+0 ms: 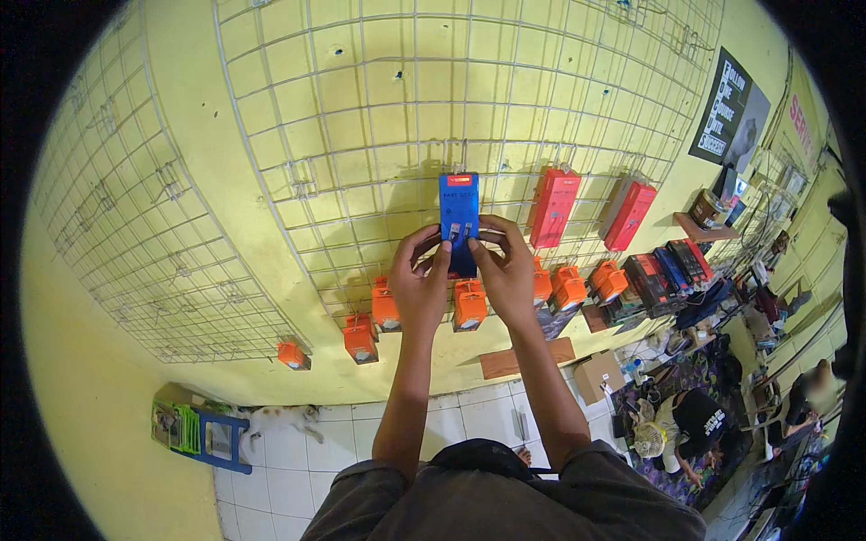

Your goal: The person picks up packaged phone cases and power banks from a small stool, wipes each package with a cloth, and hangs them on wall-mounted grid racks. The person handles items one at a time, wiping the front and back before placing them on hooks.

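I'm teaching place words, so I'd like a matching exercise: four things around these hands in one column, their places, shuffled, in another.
Things
1. blue box
2. two red boxes
3. black-and-grey poster
4. leftmost orange box

Places
A. lower right corner of the left wire grid
B. wall, upper right of the view
C. between the left hand and right hand
D. hanging on the large wire grid, right of both hands

Pairs: 1-C, 2-D, 3-B, 4-A
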A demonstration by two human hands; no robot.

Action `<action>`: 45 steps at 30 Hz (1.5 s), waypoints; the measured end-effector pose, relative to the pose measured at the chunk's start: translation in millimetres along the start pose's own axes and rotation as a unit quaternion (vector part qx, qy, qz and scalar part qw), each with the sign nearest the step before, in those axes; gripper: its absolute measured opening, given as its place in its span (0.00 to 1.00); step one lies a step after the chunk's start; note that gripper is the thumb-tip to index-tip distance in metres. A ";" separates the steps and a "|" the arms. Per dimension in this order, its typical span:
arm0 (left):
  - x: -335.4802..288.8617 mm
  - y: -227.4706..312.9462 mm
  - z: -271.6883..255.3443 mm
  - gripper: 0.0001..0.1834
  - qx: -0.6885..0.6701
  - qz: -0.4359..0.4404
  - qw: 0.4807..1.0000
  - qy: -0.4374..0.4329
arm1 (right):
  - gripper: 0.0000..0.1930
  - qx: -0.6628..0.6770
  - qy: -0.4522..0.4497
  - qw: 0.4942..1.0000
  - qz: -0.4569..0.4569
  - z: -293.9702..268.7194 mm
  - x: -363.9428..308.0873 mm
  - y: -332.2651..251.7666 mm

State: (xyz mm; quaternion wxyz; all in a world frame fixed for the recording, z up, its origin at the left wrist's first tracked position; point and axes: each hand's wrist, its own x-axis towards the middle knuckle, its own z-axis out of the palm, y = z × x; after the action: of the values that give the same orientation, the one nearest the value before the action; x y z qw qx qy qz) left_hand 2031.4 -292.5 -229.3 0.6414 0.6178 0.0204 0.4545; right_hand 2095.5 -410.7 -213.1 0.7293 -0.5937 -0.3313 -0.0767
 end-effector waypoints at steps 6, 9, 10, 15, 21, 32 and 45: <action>-10.3 -18.4 13.5 0.19 0.133 0.048 0.986 0.085 | 0.23 -0.113 -0.022 0.993 -0.033 -21.2 -10.7 8.0; -40.7 -22.2 26.2 0.19 0.136 0.045 0.985 0.096 | 0.21 -0.119 -0.007 0.993 -0.016 -54.8 -25.6 8.4; -50.6 -23.1 32.9 0.19 0.139 0.047 0.985 0.092 | 0.20 -0.119 0.009 0.993 -0.004 -70.2 -29.6 7.6; -96.2 -41.3 105.8 0.14 0.097 0.019 0.995 -0.022 | 0.14 -0.151 0.115 0.981 0.033 -169.8 -54.1 5.2; -142.8 -60.2 221.3 0.13 0.028 -0.037 0.990 -0.137 | 0.12 -0.185 0.217 0.957 0.043 -314.2 -72.4 -1.6; -176.4 -92.7 370.9 0.14 0.059 -0.079 0.952 -0.290 | 0.17 -0.510 0.265 0.816 0.064 -538.2 -58.7 65.3; -188.9 -151.5 478.0 0.13 0.071 -0.063 0.955 -0.280 | 0.27 -0.594 0.213 0.771 0.085 -555.0 -47.0 100.7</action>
State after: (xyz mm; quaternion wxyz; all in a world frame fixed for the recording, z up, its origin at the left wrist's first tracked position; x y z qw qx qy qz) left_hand 2286.1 -750.6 -340.5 0.6027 0.7621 -0.0890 0.2192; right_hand 2327.9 -904.2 -364.0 0.2867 -0.9029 -0.0041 -0.3202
